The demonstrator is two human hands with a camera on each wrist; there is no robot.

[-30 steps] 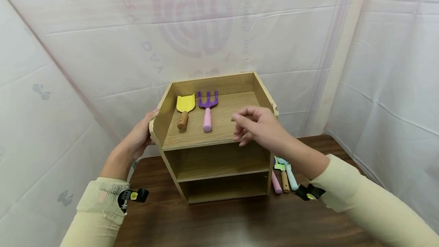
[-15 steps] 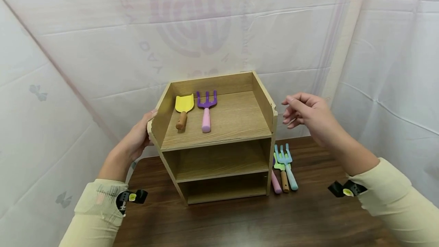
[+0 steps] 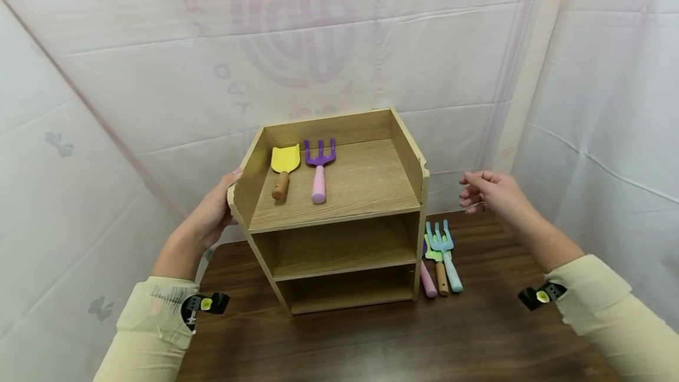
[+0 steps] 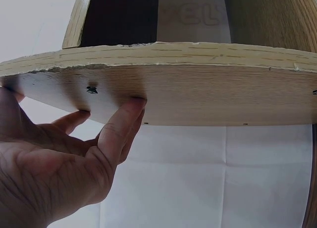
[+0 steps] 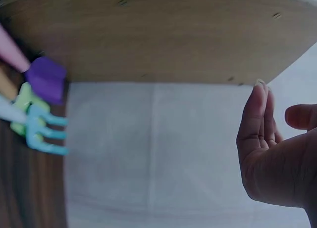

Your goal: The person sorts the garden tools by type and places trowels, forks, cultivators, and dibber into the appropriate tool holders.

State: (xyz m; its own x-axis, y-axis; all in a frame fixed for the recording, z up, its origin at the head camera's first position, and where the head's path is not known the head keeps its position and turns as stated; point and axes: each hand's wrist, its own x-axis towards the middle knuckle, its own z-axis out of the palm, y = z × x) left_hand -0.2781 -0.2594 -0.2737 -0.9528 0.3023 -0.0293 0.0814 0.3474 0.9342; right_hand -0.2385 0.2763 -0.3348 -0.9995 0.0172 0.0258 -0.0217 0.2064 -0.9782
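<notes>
My left hand rests against the outer left side of a small wooden shelf unit; in the left wrist view its fingertips touch the panel. Hovering right of the unit, my right hand holds nothing, its fingers loosely bent. On the top shelf lie a yellow toy shovel with a brown handle and a purple toy fork with a pink handle. Below the right hand, a light blue fork lies over a green-headed tool and a purple shovel with a pink handle.
The unit stands on a dark brown wooden table, with two lower shelves facing me. White sheeting hangs behind and on both sides. The right-hand tools lie close against the unit's right side panel.
My right hand has moved right, away from above the top shelf, and then lowered toward the tools beside the unit. The left hand stays at the left panel.
</notes>
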